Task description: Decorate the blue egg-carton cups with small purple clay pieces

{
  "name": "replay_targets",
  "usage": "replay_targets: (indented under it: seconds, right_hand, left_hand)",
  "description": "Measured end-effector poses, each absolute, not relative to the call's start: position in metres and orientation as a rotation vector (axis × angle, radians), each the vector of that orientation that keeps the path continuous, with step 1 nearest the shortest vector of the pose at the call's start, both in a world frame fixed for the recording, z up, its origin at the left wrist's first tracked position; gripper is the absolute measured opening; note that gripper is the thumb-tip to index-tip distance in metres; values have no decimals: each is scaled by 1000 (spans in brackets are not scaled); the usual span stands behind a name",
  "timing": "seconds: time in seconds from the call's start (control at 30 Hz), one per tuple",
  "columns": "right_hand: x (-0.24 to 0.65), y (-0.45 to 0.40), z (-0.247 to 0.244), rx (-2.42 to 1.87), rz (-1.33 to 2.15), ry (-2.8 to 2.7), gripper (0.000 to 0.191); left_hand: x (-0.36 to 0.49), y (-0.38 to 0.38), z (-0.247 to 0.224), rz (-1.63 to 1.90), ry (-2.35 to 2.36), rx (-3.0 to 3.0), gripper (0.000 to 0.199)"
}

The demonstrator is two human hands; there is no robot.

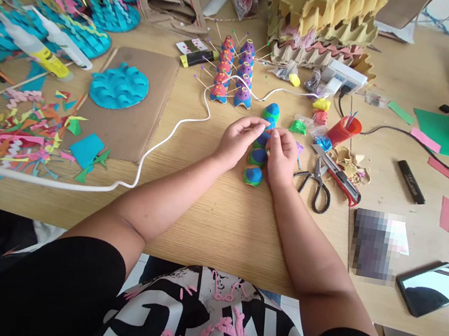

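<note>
A strip of egg-carton cups (254, 175) painted blue and green runs away from me in the middle of the table. Over its middle cups my left hand (238, 140) and my right hand (281, 156) come close together, each with thumb and index finger pinched. Whatever is between the fingertips is too small to make out. Beyond them stand a red-orange strip of cups (223, 69) and a purple strip of cups (245, 72), both with thin sticks poking out. Black-handled scissors (316, 185) lie to the right of my right hand.
A red utility knife (341, 180) and a red cup (344, 131) are on the right, near bits of clay (298, 126). A white cable (169, 134) crosses the left side, by a cardboard sheet (121, 138) and paper scraps (16, 137). Egg trays (319, 22) are stacked behind.
</note>
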State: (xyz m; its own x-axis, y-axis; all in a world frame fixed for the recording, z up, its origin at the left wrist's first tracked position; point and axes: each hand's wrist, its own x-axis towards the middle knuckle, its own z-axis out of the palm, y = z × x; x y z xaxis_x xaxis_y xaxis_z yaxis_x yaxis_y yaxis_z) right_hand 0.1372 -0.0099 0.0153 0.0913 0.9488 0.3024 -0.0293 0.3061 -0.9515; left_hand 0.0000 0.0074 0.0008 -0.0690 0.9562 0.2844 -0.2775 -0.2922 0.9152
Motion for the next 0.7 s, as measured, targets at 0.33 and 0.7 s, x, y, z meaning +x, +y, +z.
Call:
replay_targets:
  seconds: [0.33,0.7]
  right_hand:
    - [137,-8,14,-997,931,-1223,70]
    - [138,-7,13,-911,981,-1139,61]
  left_hand:
    - [0,9,-2,1555,879,1176,29]
    - [1,7,-1,1553,901,1162,15]
